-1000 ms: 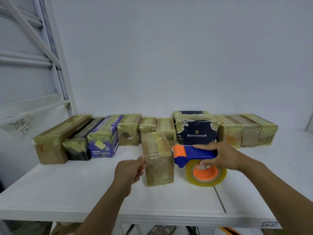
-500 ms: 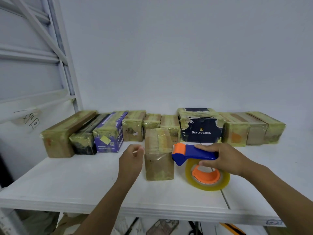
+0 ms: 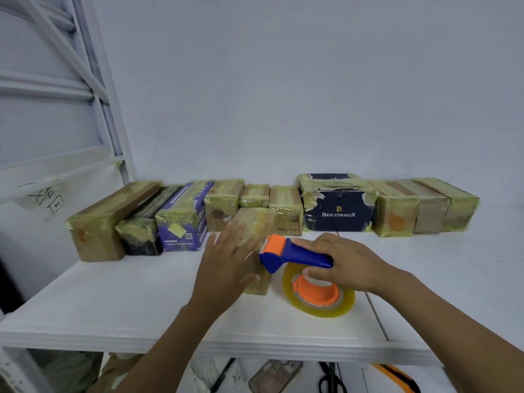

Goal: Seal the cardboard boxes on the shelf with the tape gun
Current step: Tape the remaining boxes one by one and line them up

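Your left grip [image 3: 226, 259] lies flat, fingers spread, on the box [image 3: 255, 219] standing on the shelf [image 3: 113, 307], seemingly to steady it, while your right grip [image 3: 340, 259], clamped round the tape gun [image 3: 295, 255], sets its orange head against the box just beside your left fingers.

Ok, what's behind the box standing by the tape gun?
Behind the front box stand a small taped box and a taller taped box. The front box hides the small one's lower front and the taller one's left edge.
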